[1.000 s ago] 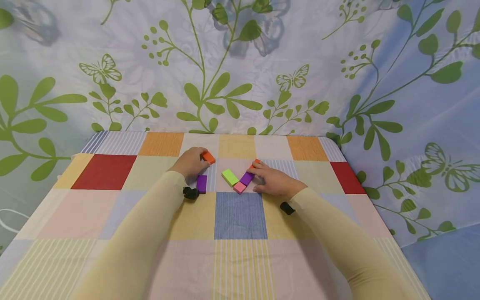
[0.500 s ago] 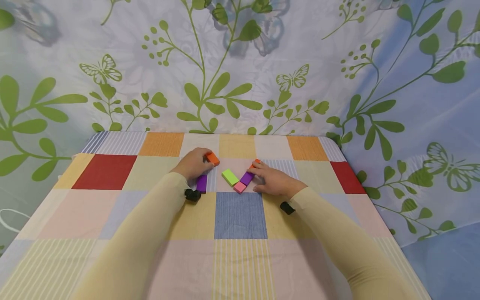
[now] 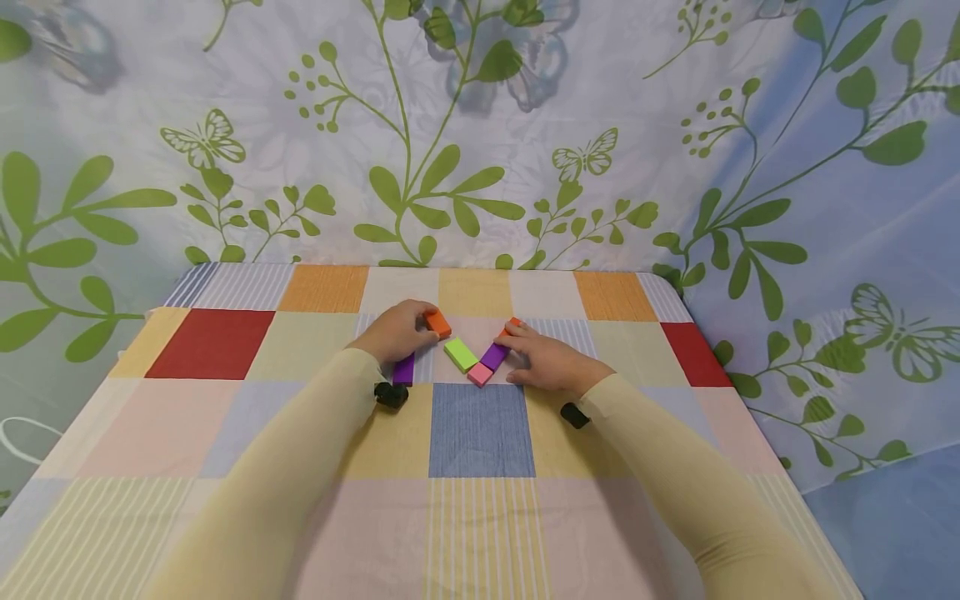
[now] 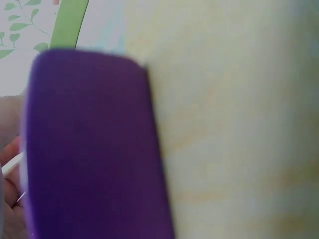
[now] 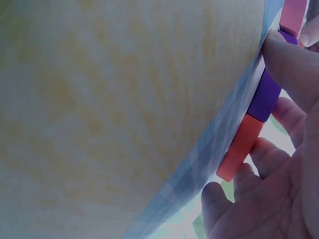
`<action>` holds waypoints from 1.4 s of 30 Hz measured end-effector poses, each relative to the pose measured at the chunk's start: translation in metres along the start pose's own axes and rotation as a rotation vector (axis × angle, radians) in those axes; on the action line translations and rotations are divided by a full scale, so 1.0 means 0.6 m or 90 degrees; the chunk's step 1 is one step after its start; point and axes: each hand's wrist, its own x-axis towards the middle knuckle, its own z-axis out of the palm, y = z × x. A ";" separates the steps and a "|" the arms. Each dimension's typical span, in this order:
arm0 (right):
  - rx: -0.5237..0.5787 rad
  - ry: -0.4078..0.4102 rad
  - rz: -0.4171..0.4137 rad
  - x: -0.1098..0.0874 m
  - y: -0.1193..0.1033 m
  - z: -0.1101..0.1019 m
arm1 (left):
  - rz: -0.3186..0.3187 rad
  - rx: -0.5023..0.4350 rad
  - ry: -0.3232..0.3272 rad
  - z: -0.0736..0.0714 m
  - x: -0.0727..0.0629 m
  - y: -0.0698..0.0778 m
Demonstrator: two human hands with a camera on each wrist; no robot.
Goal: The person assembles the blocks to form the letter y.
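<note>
Six small flat rectangular blocks lie on the table with the patchwork checked cloth [image 3: 225, 417]: two orange, two purple, one light green and one pink.

The left hand [image 3: 393, 333] holds the first orange rectangular block [image 3: 438, 322] at its fingertips, with the fingers curled around the near end of it. This block is at the far middle part of the table, just beside the upper end of the light green rectangular block [image 3: 460, 354]. Its long axis goes from the far left to the near right, the same line as the green one. The first purple rectangular block [image 3: 403, 368] lies under the left wrist, with its long axis pointing away from the person; in the left wrist view it fills most of the picture.

The right hand [image 3: 546, 362] rests on the cloth with the palm down and the fingers bent, and its fingertips pinch the second purple rectangular block [image 3: 494, 357] and the second orange rectangular block [image 3: 512, 326]. These two touch end to end, which the right wrist view shows, and their line goes from the far right to the near left, down to the small pink rectangular block [image 3: 480, 375]. The green block also meets the pink one, so the pieces form a V.

Both forearms, in pale yellow sleeves [image 3: 300, 467], reach forward from the near edge and come together toward the middle.
</note>
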 end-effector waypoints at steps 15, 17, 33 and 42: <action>-0.010 -0.001 -0.001 0.003 0.001 0.000 | 0.016 0.027 -0.016 0.006 0.003 0.001; -0.009 0.000 -0.002 0.002 0.002 0.000 | 0.019 0.032 -0.017 0.006 0.003 0.002; -0.009 -0.003 0.001 0.004 0.005 0.002 | 0.058 0.094 -0.040 0.002 -0.001 0.010; -0.002 -0.014 0.013 0.005 0.006 0.001 | 0.019 0.091 -0.045 -0.003 -0.003 0.016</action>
